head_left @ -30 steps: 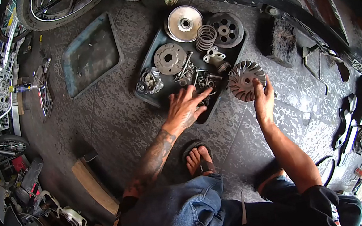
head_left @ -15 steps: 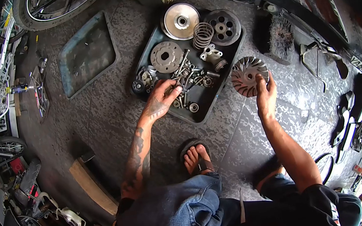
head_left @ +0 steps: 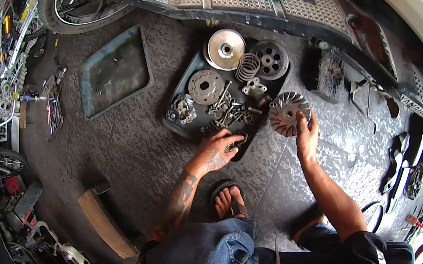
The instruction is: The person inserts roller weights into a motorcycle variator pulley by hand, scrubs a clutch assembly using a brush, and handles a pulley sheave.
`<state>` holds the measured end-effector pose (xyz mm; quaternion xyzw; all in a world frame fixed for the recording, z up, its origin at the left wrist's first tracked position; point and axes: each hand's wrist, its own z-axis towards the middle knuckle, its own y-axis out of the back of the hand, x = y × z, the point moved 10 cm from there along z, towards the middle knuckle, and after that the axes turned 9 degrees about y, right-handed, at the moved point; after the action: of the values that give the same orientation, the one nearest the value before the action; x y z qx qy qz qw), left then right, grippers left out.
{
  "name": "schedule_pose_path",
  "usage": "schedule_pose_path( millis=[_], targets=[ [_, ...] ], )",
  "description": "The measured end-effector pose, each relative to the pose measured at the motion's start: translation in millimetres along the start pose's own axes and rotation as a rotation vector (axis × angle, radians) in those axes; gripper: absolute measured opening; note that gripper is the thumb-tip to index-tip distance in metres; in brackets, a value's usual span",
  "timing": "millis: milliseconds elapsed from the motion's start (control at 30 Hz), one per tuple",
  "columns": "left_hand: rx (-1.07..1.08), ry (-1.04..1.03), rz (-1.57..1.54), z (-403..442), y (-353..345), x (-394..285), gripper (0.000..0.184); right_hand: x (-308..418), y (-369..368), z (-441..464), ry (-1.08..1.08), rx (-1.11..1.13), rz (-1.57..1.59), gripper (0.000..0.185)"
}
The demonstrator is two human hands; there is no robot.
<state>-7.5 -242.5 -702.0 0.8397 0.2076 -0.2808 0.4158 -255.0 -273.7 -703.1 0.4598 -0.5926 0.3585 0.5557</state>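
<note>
The right hand [head_left: 307, 138] grips a grey, finned metal disc [head_left: 282, 115] by its edge—presumably for control. Leftward, the left hand [head_left: 212, 153]—grasp unclear—is at a dark plastic tray [head_left: 255, 129].

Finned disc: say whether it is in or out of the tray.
Out: the right hand holds the finned disc beyond the right side of the tray.

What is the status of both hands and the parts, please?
Right hand: gripping finned disc beside tray. Left hand: at tray's near end, grip unclear. Possible obstruction: loose metal parts, lying in tray just beyond left hand.
</note>
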Motion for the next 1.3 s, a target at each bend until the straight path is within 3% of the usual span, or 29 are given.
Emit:
schedule_pose_path(
  millis=[67,133,167,233,300,433,600,733,900,967,1033,1167,1300],
  targets=[
    [-0.065,-0.013,0.015,-1.8,8.0,-0.7,0.035,-0.9,-0.6,-0.4,0.004,0.013,0.023,0.064],
    [-0.117,-0.044,-0.313,-0.8,27.6,0.0,0.04,-1.6,-3.0,1.9,0.012,0.023,0.041,0.064],
    [-0.129,-0.058,-0.313,-0.4,32.4,-0.7,0.04,-1.6,-3.9,3.3,0.018,0.025,0.051,0.065],
    [-0.026,0.09,-0.843,2.9,29.5,19.5,0.046,0.1,-6.9,0.4,0.005,0.033,0.026,0.063],
    [0.075,0.013,-1.265,2.1,34.8,15.4,0.047,3.3,-9.6,-0.4,0.056,0.04,-0.067,0.063],
    [0.09,-0.128,-1.618,3.2,41.1,15.9,0.056,10.7,-18.0,-4.3,0.02,0.034,-0.03,0.069],
    [-0.152,0.034,-1.618,-1.3,37.9,46.5,0.064,24.9,-26.4,-1.9,0.088,0.088,-0.087,0.053],
    [-0.159,0.07,-1.816,-13.7,38.4,62.7,0.068,12.8,-34.6,1.3,0.013,0.17,-0.084,0.059],
    [-0.145,0.007,-1.959,-44.0,36.1,82.1,0.073,11.3,-27.3,4.1,0.149,0.117,-0.208,0.051],
    [-0.164,-0.023,-2.044,-56.1,36.1,85.6,0.073,4.7,-25.6,4.4,0.043,0.159,-0.218,0.058],
    [-0.203,0.012,-2.037,-64.6,24.7,104.4,0.069,8.5,-24.9,3.2,0.068,0.069,-0.173,0.056],
    [-0.3,0.028,-2.026,-86.4,3.9,125.5,0.058,7.1,-36.6,8.3,0.071,0.162,-0.18,0.056],
    [-0.315,0.039,-2.033,-101.8,-12.5,132.7,0.053,16.7,-45.0,23.5,0.217,0.234,-0.329,0.063]
  ],
)
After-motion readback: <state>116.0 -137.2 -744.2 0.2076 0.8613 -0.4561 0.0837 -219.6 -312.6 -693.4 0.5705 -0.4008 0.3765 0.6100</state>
